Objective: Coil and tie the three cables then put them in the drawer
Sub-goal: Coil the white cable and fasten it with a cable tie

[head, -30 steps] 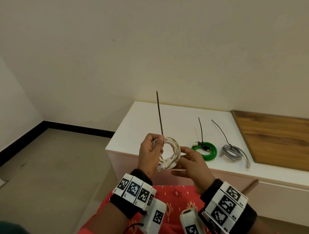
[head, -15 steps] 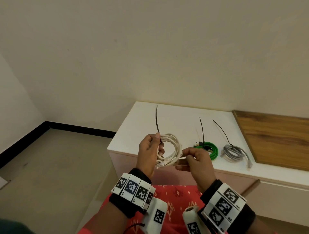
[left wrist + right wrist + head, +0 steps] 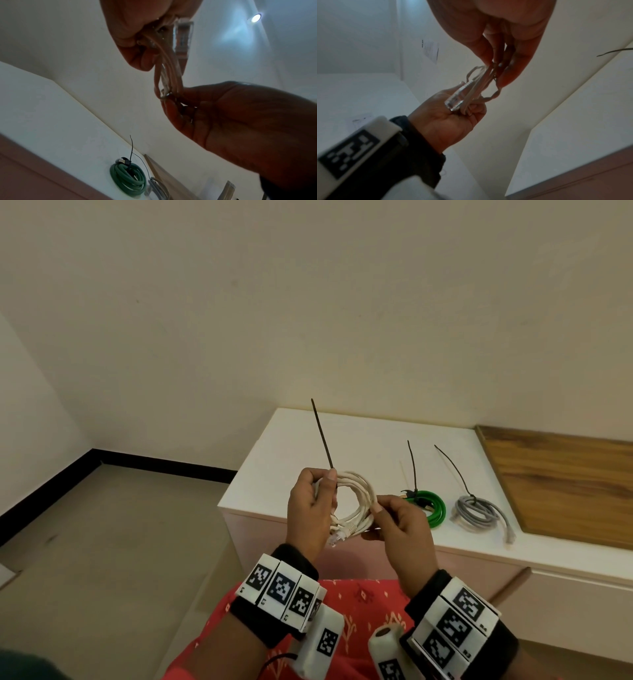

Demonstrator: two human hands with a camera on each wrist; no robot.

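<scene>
While the white cable (image 3: 356, 505) is held as a small coil in the air, in front of the near left corner of the white cabinet top (image 3: 370, 436), its left side is enclosed by the curled fingers (image 3: 320, 491) of the left hand (image 3: 310, 511), and a black zip tie (image 3: 323, 436) is pinched against it there, its tail standing upward and slightly left. The right side of the coil is pinched between thumb and fingertips (image 3: 378, 503) of the right hand (image 3: 404, 529). Whether the tie is already locked cannot be told.

The cable is judged light and springy: its loops would likely spread if either grip were released before the tie is drawn tight, so it is best held across the whole bundle, not by one strand. The clear plug (image 3: 455, 101) hanging at the bottom is stiff and probably brittle at its clip, and is better not used as a handle.

Both palms are turned inward toward each other, the wrists raised at chest level, with the banded forearms angled up from the lap.

On the cabinet top, near its front edge, the green cable (image 3: 428, 506) and the grey cable (image 3: 478, 513) lie coiled, each with a tie on it, just beside each other. No open drawer is seen.
</scene>
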